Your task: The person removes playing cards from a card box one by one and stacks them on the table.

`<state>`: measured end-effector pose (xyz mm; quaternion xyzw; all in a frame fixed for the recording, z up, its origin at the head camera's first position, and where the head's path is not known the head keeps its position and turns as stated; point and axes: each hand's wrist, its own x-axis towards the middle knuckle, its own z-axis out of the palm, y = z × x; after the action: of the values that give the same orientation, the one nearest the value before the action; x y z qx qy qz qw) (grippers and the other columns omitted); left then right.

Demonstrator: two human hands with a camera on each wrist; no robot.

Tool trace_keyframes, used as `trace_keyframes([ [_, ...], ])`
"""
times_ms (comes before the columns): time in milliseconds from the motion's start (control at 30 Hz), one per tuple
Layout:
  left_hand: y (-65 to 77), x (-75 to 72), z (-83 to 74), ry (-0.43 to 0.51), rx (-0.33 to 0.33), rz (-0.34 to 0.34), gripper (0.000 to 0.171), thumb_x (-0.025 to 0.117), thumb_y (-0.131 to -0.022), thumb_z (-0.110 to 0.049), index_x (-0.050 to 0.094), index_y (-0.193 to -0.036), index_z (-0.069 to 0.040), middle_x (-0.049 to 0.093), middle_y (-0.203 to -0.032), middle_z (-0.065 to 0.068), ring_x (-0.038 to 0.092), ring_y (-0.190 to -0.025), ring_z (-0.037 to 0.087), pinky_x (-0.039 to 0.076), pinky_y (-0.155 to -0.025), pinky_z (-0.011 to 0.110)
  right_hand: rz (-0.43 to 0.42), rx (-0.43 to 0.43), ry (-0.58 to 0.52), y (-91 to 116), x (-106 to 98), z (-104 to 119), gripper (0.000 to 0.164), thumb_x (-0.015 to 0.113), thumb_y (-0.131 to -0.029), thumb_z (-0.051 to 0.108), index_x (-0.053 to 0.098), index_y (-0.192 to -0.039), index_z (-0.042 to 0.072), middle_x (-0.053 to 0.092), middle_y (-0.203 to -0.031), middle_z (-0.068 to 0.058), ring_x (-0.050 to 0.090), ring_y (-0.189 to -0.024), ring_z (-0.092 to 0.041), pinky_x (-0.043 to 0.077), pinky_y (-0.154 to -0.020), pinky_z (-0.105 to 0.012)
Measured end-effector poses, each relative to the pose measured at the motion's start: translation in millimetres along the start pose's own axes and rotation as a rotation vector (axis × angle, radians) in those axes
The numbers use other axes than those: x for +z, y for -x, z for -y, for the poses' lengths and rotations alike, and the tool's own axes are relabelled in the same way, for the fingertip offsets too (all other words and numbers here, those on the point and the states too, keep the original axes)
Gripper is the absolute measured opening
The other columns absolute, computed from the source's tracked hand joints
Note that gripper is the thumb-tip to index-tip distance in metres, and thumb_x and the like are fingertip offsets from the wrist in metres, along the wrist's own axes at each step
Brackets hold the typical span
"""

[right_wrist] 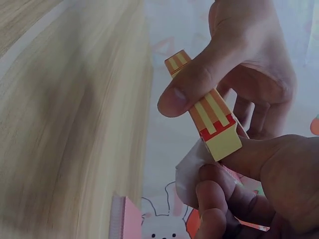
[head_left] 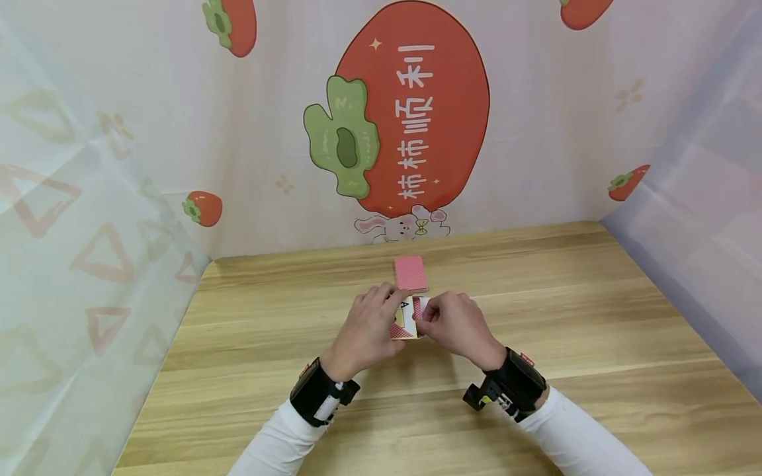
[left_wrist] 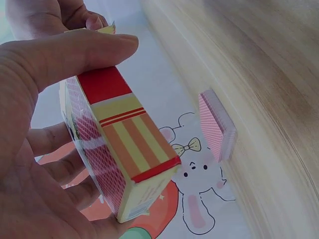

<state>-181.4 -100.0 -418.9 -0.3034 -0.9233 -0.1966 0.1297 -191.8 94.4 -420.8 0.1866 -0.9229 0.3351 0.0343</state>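
My left hand (head_left: 369,324) holds a playing-card box (left_wrist: 134,134) above the table, its thumb along one narrow side and its fingers around the other. The box is yellow and orange striped with red bands, and has red-patterned faces and a letter A on the front. At the box's other end my right hand (head_left: 458,327) pinches the end flap, thumb against the box end and fingers curled below. A pale flap (right_wrist: 188,174) sticks out there in the right wrist view. The inside of the box is hidden.
A squared stack of red-backed cards (head_left: 411,272) lies on the wooden table (head_left: 268,330), just beyond the hands. Printed cloth (head_left: 536,132) hangs behind the table and at both sides. Each wrist wears a black camera band.
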Motion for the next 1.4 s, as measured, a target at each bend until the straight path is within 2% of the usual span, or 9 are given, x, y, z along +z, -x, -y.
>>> trace_keyframes([
  [300, 3.2, -0.4, 2.0, 0.010, -0.037, 0.035, 0.079, 0.095, -0.064, -0.015, 0.059, -0.134, -0.008, 0.059, -0.120, 0.007, 0.056, -0.109, 0.027, 0.045, -0.091, 0.049, 0.115, 0.033, -0.174, 4, -9, -9, 0.028, 0.080, -0.088, 0.018, 0.064, -0.066, 0.013, 0.052, -0.059, 0.006, 0.042, -0.053, -0.009, 0.032, -0.051, -0.024],
  [567, 5.6, 0.1, 9.5, 0.070, -0.084, 0.042, 0.080, 0.094, -0.064, -0.013, 0.059, -0.136, -0.006, 0.059, -0.119, 0.006, 0.055, -0.110, 0.025, 0.046, -0.088, 0.047, 0.118, 0.065, -0.266, 9, -23, -21, 0.020, 0.078, -0.090, 0.017, 0.069, -0.073, 0.011, 0.061, -0.066, -0.001, 0.047, -0.058, -0.012, 0.036, -0.052, -0.025],
  [767, 6.1, -2.9, 10.9, 0.064, -0.103, 0.066, 0.081, 0.095, -0.065, -0.016, 0.059, -0.137, -0.006, 0.060, -0.119, 0.006, 0.055, -0.109, 0.024, 0.046, -0.083, 0.043, 0.118, 0.103, -0.268, 13, -31, -30, 0.022, 0.080, -0.089, 0.024, 0.069, -0.075, 0.010, 0.063, -0.068, -0.003, 0.050, -0.060, -0.013, 0.038, -0.054, -0.026],
  [900, 5.3, -4.2, 9.8, 0.073, -0.105, 0.086, 0.081, 0.095, -0.066, -0.018, 0.060, -0.137, -0.006, 0.061, -0.118, 0.007, 0.056, -0.108, 0.025, 0.045, -0.081, 0.042, 0.068, 0.106, -0.199, 14, -35, -31, 0.026, 0.083, -0.085, 0.029, 0.071, -0.089, 0.007, 0.066, -0.077, -0.002, 0.057, -0.067, -0.016, 0.046, -0.061, -0.030],
  [1000, 4.3, -4.4, 9.1, 0.086, -0.109, 0.102, 0.080, 0.095, -0.066, -0.018, 0.060, -0.136, -0.005, 0.061, -0.118, 0.008, 0.056, -0.107, 0.026, 0.045, -0.080, 0.043, -0.017, 0.020, -0.087, 15, -40, -28, 0.038, 0.087, -0.080, 0.029, 0.071, -0.105, 0.005, 0.069, -0.094, -0.005, 0.063, -0.084, -0.022, 0.050, -0.073, -0.038],
  [1100, 3.6, -3.8, 9.2, 0.088, -0.114, 0.122, 0.079, 0.095, -0.066, -0.019, 0.060, -0.136, -0.004, 0.061, -0.119, 0.008, 0.056, -0.107, 0.026, 0.044, -0.080, 0.043, -0.041, -0.144, 0.058, 14, -45, -24, 0.049, 0.091, -0.075, 0.028, 0.071, -0.114, 0.005, 0.069, -0.113, -0.008, 0.063, -0.106, -0.028, 0.051, -0.087, -0.044],
  [1267, 3.3, -3.3, 9.4, 0.082, -0.118, 0.146, 0.078, 0.095, -0.068, -0.019, 0.059, -0.136, -0.005, 0.060, -0.120, 0.008, 0.055, -0.108, 0.026, 0.044, -0.081, 0.044, 0.105, -0.420, 0.220, 10, -48, -17, 0.054, 0.093, -0.073, 0.026, 0.072, -0.120, 0.008, 0.062, -0.134, -0.012, 0.055, -0.126, -0.031, 0.049, -0.100, -0.048],
  [1400, 4.4, -3.5, 9.3, 0.084, -0.103, 0.144, 0.077, 0.095, -0.067, -0.019, 0.060, -0.135, -0.006, 0.060, -0.119, 0.007, 0.055, -0.107, 0.025, 0.044, -0.082, 0.043, 0.191, -0.527, 0.291, 8, -45, -14, 0.050, 0.091, -0.076, 0.024, 0.074, -0.120, 0.008, 0.061, -0.136, -0.014, 0.056, -0.127, -0.031, 0.048, -0.101, -0.046],
])
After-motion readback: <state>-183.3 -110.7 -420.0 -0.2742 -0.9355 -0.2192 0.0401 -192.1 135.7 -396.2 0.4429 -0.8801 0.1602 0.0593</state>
